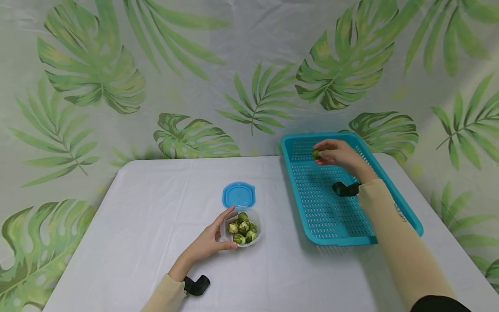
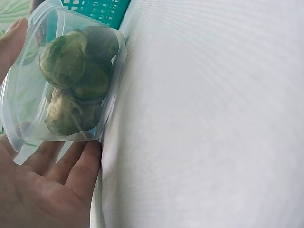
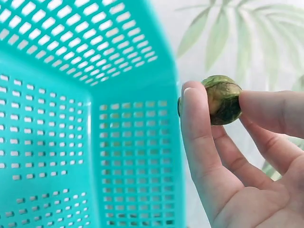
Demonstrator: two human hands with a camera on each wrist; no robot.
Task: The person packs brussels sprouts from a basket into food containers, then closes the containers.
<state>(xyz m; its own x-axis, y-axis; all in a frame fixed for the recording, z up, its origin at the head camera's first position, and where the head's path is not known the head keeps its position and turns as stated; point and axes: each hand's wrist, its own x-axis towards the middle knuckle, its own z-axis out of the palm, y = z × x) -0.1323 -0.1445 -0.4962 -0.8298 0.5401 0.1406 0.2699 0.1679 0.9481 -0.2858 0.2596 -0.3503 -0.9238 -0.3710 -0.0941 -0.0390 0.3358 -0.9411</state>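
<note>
My right hand (image 1: 340, 155) is raised over the far part of a blue-green plastic basket (image 1: 317, 219). Between thumb and fingertips it pinches a single Brussels sprout (image 3: 222, 99), green with a browned patch. On the white table, a small clear plastic tub (image 1: 260, 222) holds several Brussels sprouts (image 1: 242, 228). My left hand (image 1: 205, 243) grips this tub from its left side, thumb at the near edge and fingers round the far side. The left wrist view shows the sprouts (image 2: 64, 59) through the tub wall, its base at the tablecloth.
Just behind the tub lies its blue lid (image 1: 238, 195), flat on the white tablecloth (image 1: 163, 203). The perforated basket takes up the table's right side, its raised walls all round. A leaf-patterned curtain (image 1: 195, 86) hangs behind the table's far edge.
</note>
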